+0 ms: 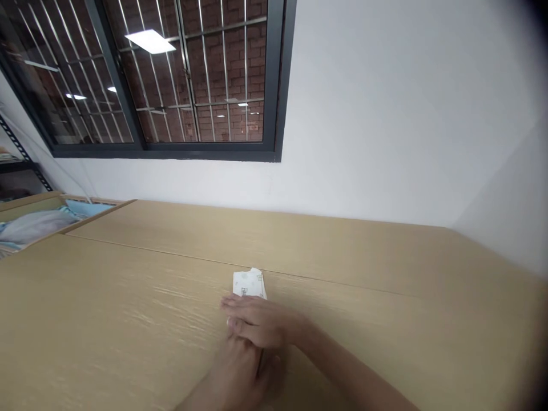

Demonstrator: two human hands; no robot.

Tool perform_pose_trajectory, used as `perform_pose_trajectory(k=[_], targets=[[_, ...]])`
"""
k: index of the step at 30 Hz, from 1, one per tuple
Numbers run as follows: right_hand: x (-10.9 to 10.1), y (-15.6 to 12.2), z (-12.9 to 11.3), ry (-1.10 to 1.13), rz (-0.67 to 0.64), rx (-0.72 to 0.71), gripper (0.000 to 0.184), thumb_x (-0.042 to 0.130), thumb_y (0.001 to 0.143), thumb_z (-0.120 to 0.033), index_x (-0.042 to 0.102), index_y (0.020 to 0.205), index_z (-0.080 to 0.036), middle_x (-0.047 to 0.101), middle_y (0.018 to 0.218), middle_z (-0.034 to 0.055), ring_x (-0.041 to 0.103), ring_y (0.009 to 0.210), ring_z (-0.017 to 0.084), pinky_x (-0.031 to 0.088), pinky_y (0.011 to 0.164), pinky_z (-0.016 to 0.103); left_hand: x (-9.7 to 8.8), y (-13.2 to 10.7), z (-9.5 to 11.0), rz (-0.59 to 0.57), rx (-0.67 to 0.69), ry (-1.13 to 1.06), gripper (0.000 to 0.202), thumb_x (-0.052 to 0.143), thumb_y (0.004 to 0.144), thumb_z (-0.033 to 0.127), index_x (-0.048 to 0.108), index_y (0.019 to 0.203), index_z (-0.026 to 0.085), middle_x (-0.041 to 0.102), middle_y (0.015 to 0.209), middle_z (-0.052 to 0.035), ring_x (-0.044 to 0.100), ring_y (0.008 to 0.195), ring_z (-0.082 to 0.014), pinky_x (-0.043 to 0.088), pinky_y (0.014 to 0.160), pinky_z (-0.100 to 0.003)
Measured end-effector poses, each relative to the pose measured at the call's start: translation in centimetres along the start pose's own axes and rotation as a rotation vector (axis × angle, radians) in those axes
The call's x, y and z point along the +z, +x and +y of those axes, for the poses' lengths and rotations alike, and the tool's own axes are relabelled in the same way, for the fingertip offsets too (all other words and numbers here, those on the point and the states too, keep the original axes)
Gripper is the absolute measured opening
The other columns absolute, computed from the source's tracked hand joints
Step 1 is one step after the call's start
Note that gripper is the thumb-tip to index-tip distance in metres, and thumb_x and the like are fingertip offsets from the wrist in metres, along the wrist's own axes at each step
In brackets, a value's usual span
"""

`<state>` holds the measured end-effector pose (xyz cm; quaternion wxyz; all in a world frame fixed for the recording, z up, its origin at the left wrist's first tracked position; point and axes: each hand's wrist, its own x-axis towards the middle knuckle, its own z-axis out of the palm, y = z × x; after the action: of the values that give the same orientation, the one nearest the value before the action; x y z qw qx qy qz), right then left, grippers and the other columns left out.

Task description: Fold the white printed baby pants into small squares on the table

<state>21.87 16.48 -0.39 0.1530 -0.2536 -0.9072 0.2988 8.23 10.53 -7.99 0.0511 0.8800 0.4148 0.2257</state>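
Observation:
A small folded white cloth with a faint print lies on the light wooden table. My right hand reaches in from the lower right. It lies flat across the near edge of the cloth, fingers stretched out together and pointing left. My left hand comes up from the bottom edge and sits just under the right hand. Its fingertips are hidden beneath the right hand, so I cannot see whether they touch the cloth.
An open cardboard box holding pale and blue fabric stands at the table's far left. A white wall and a dark-framed barred window rise behind the table. A seam runs across the tabletop.

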Motion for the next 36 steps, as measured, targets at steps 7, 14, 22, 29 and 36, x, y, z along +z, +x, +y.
perform_pose_trajectory(k=[7, 14, 22, 29, 36], targets=[[0.5, 0.1, 3.5, -0.183, -0.021, 0.117, 0.052, 0.036, 0.107, -0.043, 0.048, 0.150, -0.017, 0.039, 0.158, 0.0119, 0.032, 0.149, 0.032, 0.024, 0.123, 0.056, -0.9, 0.3, 0.1, -0.139, -0.028, 0.008, 0.054, 0.054, 0.091, 0.028, 0.051, 0.143, 0.015, 0.056, 0.145, -0.0148, 0.052, 0.133, -0.0393, 0.043, 0.112, -0.063], [-1.1, -0.4, 8.0, -0.320, 0.061, 0.140, 0.055, 0.029, 0.108, -0.043, 0.031, 0.159, -0.023, 0.028, 0.164, 0.0066, 0.020, 0.154, 0.026, 0.016, 0.125, 0.053, -1.2, 0.0, -0.2, -0.192, -0.012, 0.052, 0.064, 0.051, 0.095, 0.031, 0.035, 0.154, 0.013, 0.031, 0.162, -0.0095, 0.025, 0.150, -0.0369, 0.034, 0.122, -0.055], [-0.9, -0.8, 9.5, -0.198, 0.198, 0.109, 0.051, 0.036, 0.106, -0.036, 0.041, 0.155, -0.022, 0.034, 0.162, 0.0070, 0.025, 0.152, 0.024, 0.020, 0.125, 0.048, -0.4, -0.2, -0.4, -0.124, -0.014, 0.024, 0.065, 0.056, 0.092, 0.032, 0.039, 0.152, 0.015, 0.025, 0.163, -0.0114, 0.028, 0.148, -0.0399, 0.038, 0.118, -0.058], [-0.5, -1.6, 9.9, 0.082, 0.418, 0.262, 0.062, 0.036, 0.105, -0.053, 0.031, 0.159, -0.023, 0.029, 0.164, 0.0080, 0.030, 0.151, 0.025, 0.022, 0.124, 0.048, -2.3, 0.6, -2.1, 0.085, -0.154, -0.224, 0.039, 0.042, 0.100, 0.030, 0.050, 0.137, 0.020, 0.052, 0.148, -0.0135, 0.050, 0.137, -0.0260, 0.045, 0.113, -0.049], [-0.3, -1.5, 10.5, 0.131, 0.532, 0.292, 0.057, 0.039, 0.104, -0.054, 0.043, 0.151, -0.022, 0.045, 0.155, 0.0125, 0.040, 0.143, 0.026, 0.030, 0.119, 0.049, -3.8, 1.6, -5.7, 0.266, -0.378, -0.305, 0.034, 0.030, 0.103, 0.039, 0.059, 0.106, 0.021, 0.067, 0.105, -0.0086, 0.061, 0.102, -0.0243, 0.048, 0.092, -0.043]])
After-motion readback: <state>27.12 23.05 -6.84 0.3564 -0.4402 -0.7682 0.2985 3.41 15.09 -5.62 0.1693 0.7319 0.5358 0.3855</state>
